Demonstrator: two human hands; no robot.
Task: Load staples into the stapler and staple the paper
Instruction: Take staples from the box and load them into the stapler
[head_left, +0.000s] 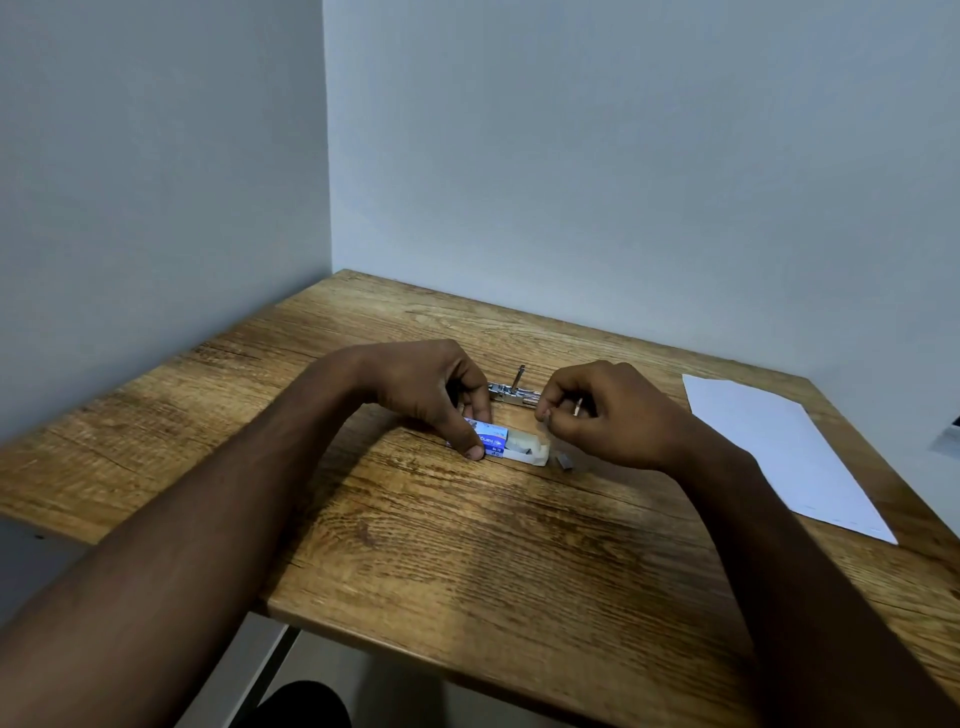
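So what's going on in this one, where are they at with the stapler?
A person is getting staples out. The left hand pins the small staple box to the wooden table, its white inner tray slid out. The right hand pinches what looks like a strip of staples. A loose bit of staples lies beside the box. The metal stapler lies behind the hands, not yet loaded as far as can be seen. The paper lies untouched on the right.
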